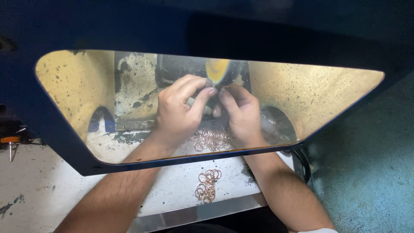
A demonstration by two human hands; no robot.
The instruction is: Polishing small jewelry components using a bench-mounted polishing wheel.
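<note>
Through a clear shield window I see both hands raised to a spinning yellow-green polishing wheel (218, 71). My left hand (179, 110) and my right hand (241, 113) pinch a small piece together at their fingertips, pressed to the wheel's lower edge. The piece itself is hidden by the fingers. Below the hands lies a pile of copper-coloured rings (211, 139), seen through the window. A second small heap of rings (207, 185) lies nearer me on the white bench.
A dark blue hood (64, 142) frames the window. Inside it are stained yellowish walls and a round duct opening (278, 125) at the right. A metal strip (194, 215) edges the speckled white bench. An orange-handled tool (10, 140) lies far left.
</note>
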